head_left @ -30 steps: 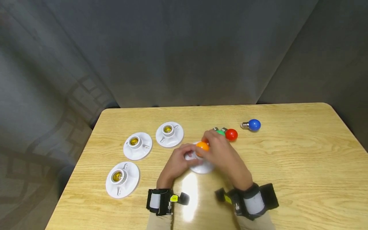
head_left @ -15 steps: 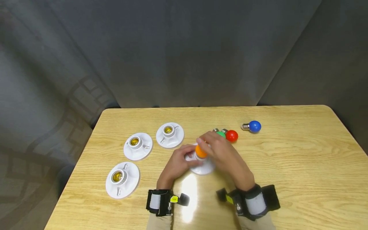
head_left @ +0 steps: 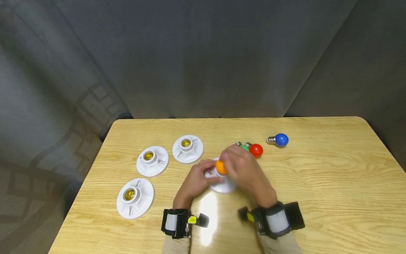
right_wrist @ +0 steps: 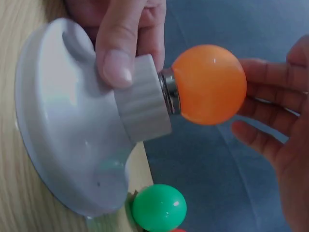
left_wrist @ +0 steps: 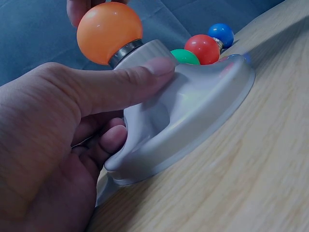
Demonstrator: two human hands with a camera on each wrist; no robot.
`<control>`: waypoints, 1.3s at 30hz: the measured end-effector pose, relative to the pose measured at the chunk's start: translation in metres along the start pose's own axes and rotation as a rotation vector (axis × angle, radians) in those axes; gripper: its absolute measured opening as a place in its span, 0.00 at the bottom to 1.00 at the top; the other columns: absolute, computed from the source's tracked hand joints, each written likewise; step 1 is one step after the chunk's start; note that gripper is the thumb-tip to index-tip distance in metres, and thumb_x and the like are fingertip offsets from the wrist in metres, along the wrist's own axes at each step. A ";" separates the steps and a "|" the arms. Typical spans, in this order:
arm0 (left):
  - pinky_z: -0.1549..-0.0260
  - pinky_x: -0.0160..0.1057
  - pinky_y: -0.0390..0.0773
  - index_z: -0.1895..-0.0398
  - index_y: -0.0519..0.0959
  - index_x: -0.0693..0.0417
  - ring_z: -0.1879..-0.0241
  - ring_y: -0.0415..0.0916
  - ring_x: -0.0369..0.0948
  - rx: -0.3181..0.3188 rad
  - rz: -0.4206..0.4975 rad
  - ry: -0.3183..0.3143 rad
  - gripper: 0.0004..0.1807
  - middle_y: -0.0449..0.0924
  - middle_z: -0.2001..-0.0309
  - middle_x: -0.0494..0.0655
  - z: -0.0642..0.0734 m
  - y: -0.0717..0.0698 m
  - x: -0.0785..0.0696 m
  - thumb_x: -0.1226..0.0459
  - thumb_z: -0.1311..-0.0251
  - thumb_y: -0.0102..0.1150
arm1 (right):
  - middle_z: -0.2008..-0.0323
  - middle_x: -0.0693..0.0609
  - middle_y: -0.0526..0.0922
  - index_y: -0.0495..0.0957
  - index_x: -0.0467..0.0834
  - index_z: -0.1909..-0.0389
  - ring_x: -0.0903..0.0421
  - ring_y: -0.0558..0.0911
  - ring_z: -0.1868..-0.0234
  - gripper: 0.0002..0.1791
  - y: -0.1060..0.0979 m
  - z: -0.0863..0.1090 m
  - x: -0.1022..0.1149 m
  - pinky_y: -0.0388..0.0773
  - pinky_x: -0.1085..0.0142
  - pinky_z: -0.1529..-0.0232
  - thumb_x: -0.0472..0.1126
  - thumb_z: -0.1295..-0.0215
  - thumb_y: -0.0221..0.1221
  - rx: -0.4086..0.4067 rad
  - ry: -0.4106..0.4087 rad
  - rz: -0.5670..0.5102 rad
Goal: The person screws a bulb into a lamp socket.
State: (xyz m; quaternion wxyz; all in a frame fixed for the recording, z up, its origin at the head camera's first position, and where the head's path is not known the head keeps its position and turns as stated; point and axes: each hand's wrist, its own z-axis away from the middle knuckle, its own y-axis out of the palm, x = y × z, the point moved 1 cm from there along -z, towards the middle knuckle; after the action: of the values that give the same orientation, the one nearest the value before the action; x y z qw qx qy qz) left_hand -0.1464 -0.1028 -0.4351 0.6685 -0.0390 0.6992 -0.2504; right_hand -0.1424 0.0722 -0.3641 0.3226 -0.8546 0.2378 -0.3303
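My left hand (head_left: 195,180) grips a white lamp holder (right_wrist: 63,116) on the table, its thumb across the ribbed collar and the other fingers on the far side. An orange light bulb (right_wrist: 207,84) stands in that socket, with a narrow band of its metal cap showing above the collar. Beside the bulb is my right hand (head_left: 246,169); in the right wrist view its fingers reach out straight to the far side of the globe, while the thumb tip sits slightly apart from it. The head view shows the bulb partly covered by this hand.
Three more white lamp holders, (head_left: 135,198) nearest, stand at left with bare brass sockets. Behind my right hand lie a green bulb (right_wrist: 159,208) and a red bulb (head_left: 256,150). Farther right lies a blue bulb (head_left: 281,140). A grey curtain (head_left: 203,60) hangs behind the table.
My right hand has turned and shifted about the orange bulb, its fingers and thumb changing place. The left hand and lamp holder stay put.
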 end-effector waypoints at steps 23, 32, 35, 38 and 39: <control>0.44 0.44 0.71 0.49 0.82 0.39 0.48 0.73 0.36 0.012 0.027 -0.026 0.26 0.80 0.48 0.33 0.002 -0.001 0.002 0.55 0.57 0.75 | 0.51 0.49 0.84 0.82 0.43 0.51 0.50 0.81 0.48 0.13 -0.010 0.000 -0.001 0.78 0.53 0.44 0.36 0.37 0.61 0.365 0.225 -0.216; 0.44 0.42 0.70 0.50 0.83 0.38 0.47 0.73 0.35 0.010 -0.003 -0.009 0.25 0.81 0.48 0.31 0.001 -0.001 0.001 0.56 0.57 0.75 | 0.58 0.50 0.82 0.82 0.43 0.57 0.56 0.77 0.60 0.14 -0.005 -0.003 0.002 0.80 0.64 0.58 0.46 0.41 0.66 0.325 0.334 -0.126; 0.45 0.42 0.70 0.53 0.84 0.38 0.48 0.73 0.35 0.010 -0.004 -0.004 0.22 0.81 0.49 0.31 0.001 -0.001 0.001 0.56 0.56 0.75 | 0.62 0.51 0.80 0.80 0.44 0.63 0.57 0.75 0.64 0.15 -0.004 -0.004 0.004 0.77 0.68 0.64 0.49 0.42 0.68 0.289 0.360 -0.088; 0.45 0.42 0.70 0.56 0.84 0.37 0.48 0.73 0.35 0.009 -0.003 0.000 0.20 0.81 0.50 0.30 0.000 0.000 0.001 0.56 0.56 0.74 | 0.70 0.52 0.76 0.79 0.44 0.68 0.57 0.72 0.69 0.16 -0.003 -0.005 0.005 0.71 0.70 0.71 0.52 0.44 0.69 0.255 0.371 -0.060; 0.45 0.42 0.70 0.56 0.84 0.37 0.48 0.73 0.35 0.010 -0.001 0.000 0.20 0.81 0.50 0.30 0.000 0.000 0.002 0.56 0.56 0.74 | 0.72 0.52 0.74 0.78 0.44 0.70 0.57 0.71 0.71 0.17 -0.003 -0.005 0.005 0.69 0.70 0.73 0.53 0.45 0.69 0.245 0.375 -0.055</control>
State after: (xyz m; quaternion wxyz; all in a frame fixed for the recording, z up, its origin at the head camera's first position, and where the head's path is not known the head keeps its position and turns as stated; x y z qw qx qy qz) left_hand -0.1463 -0.1037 -0.4364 0.6686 -0.0359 0.6979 -0.2541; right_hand -0.1422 0.0688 -0.3573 0.3650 -0.7388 0.2285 -0.5184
